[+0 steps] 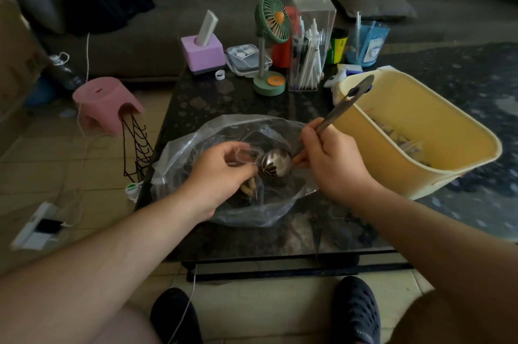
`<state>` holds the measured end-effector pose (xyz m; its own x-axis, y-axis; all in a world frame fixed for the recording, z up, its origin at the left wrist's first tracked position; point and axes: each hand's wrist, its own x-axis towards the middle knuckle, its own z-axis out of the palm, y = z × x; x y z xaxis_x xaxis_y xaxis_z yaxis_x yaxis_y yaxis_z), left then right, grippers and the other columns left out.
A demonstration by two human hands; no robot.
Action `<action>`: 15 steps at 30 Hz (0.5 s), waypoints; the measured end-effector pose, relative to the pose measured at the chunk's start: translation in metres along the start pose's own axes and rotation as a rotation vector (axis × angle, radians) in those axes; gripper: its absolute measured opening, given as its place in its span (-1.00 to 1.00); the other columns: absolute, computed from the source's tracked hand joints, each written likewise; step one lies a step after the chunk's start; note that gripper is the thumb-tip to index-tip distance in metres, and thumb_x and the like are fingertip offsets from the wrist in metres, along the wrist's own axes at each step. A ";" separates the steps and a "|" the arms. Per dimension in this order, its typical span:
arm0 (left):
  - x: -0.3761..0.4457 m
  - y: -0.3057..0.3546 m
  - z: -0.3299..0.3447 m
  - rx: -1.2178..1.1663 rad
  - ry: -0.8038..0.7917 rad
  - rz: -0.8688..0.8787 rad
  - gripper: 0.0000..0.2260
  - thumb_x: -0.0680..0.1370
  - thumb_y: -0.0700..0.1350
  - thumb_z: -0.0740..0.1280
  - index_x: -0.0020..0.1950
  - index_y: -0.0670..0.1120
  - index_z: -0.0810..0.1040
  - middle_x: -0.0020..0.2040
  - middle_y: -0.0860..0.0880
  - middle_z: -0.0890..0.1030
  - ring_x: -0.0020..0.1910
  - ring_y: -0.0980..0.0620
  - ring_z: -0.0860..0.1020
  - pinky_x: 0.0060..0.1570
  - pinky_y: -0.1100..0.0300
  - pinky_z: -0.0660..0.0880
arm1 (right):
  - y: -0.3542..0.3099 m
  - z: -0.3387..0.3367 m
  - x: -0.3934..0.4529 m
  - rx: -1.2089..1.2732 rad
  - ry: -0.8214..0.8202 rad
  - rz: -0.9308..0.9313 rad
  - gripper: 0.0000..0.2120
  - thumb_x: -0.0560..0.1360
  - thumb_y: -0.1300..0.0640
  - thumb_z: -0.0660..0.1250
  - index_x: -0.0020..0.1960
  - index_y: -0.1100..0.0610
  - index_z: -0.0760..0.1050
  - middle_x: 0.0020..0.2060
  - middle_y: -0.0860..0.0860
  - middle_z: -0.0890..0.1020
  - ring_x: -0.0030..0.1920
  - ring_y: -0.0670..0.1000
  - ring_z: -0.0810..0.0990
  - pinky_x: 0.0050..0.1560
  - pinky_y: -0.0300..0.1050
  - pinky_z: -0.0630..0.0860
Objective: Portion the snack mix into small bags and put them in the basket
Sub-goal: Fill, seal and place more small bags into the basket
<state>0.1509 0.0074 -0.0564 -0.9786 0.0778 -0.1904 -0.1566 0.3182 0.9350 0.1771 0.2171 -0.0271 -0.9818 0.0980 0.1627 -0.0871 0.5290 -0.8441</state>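
Left hand (221,172) pinched the mouth of a small clear bag (246,157), fingers curled round its rim, thumb and forefinger holding it apart over the big clear plastic bag (196,147) of snack mix. Some pale snack pieces (250,185) hung just under the left fingers, inside the small bag as far as could be told; the film was too clear to trace its edges. Right hand (333,161) gripped the handle of a metal spoon (276,162), fingers wrapped closed round the shaft, handle end pointing up and away toward the basket. Spoon bowl sat right at the small bag's mouth, touching or nearly touching it; which, hard to say. Spoon contents not readable, only glare on the metal. Big bag lay open on the dark tabletop (213,96), between both hands, its contents mostly dark and masked by reflections and the left hand. Yellow basket (420,130) stood on the right of the tabletop, just beside the right hand, tilted toward the camera; a few filled small bags showed low inside it, count unclear. Behind: green desk fan (270,43), clear pen holder (309,46), purple box (203,52). Pink stool (105,102) on the floor at left.
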 end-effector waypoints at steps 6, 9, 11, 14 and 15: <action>-0.003 -0.003 0.001 0.072 -0.007 0.064 -0.52 0.46 -0.14 0.63 0.33 0.08 0.60 0.05 0.16 0.72 -0.06 0.31 0.68 -0.08 0.40 0.57 | -0.011 -0.025 0.007 -0.144 0.104 -0.175 -0.76 0.73 0.01 0.15 -0.05 0.04 0.49 -0.27 -0.05 0.68 -0.21 -0.10 0.70 -0.05 0.15 0.65; -0.001 -0.007 0.003 0.071 0.004 0.055 -0.47 0.39 -0.05 0.69 0.30 0.10 0.61 0.04 0.18 0.73 -0.01 0.37 0.65 -0.02 0.43 0.51 | -0.014 -0.031 0.008 -0.184 0.132 -0.259 -0.76 0.73 0.01 0.14 -0.01 0.08 0.50 -0.26 -0.06 0.67 -0.20 -0.08 0.69 -0.05 0.20 0.64; 0.000 -0.007 0.005 0.063 0.020 0.049 -0.47 0.37 -0.05 0.70 0.28 0.09 0.63 0.02 0.18 0.73 -0.03 0.37 0.65 -0.01 0.41 0.52 | -0.016 -0.033 0.008 -0.189 0.145 -0.304 -0.76 0.73 0.02 0.15 0.00 0.09 0.50 -0.24 -0.05 0.67 -0.19 -0.06 0.69 -0.06 0.21 0.63; 0.000 -0.006 0.007 0.064 0.040 0.037 -0.50 0.38 -0.07 0.69 0.26 0.10 0.64 0.03 0.17 0.72 0.02 0.30 0.65 0.06 0.33 0.54 | -0.019 -0.032 0.007 -0.211 0.176 -0.376 -0.76 0.73 0.03 0.14 0.00 0.09 0.50 -0.23 -0.05 0.67 -0.18 -0.03 0.68 -0.10 0.20 0.61; 0.000 -0.006 0.008 0.064 0.038 0.033 -0.52 0.39 -0.08 0.69 0.26 0.10 0.64 0.04 0.17 0.71 0.05 0.29 0.64 0.05 0.34 0.53 | -0.021 -0.031 0.006 -0.208 0.177 -0.404 -0.76 0.73 0.03 0.14 0.01 0.09 0.50 -0.22 -0.05 0.67 -0.17 -0.05 0.68 -0.11 0.18 0.61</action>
<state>0.1528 0.0132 -0.0644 -0.9877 0.0536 -0.1472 -0.1166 0.3764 0.9191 0.1782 0.2330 0.0076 -0.8311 -0.0170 0.5559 -0.4016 0.7099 -0.5786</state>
